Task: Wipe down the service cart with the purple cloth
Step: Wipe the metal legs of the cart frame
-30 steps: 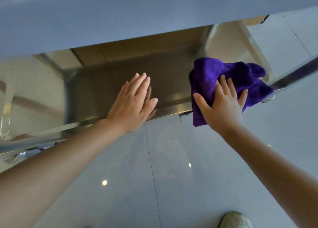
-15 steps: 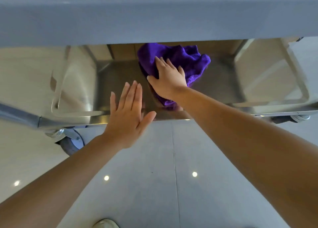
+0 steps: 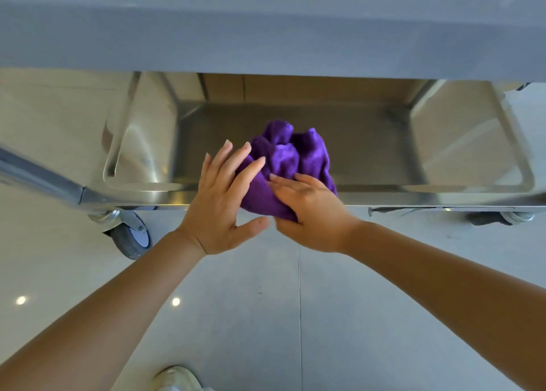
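The steel service cart's lower shelf [image 3: 369,151] lies under its grey top shelf [image 3: 266,36], which fills the upper part of the head view. The purple cloth [image 3: 291,160] is bunched at the shelf's front rim, near the middle. My right hand [image 3: 313,210] lies on the cloth's near right side, its fingers pointing left across the fabric and its thumb under the cloth's lower edge. My left hand [image 3: 224,195] is at the cloth's left side with straight, spread fingers that touch the fabric.
A caster wheel [image 3: 130,237] sits under the cart's left front corner and another [image 3: 502,217] under the right. A steel handle bar [image 3: 38,178] runs off to the left. Glossy grey floor tiles lie below. A shoe tip [image 3: 174,379] shows at the bottom edge.
My right hand pulled the cloth from the back of the shelf to its front rim and bunched it up. My left hand moved right until it touched the cloth.
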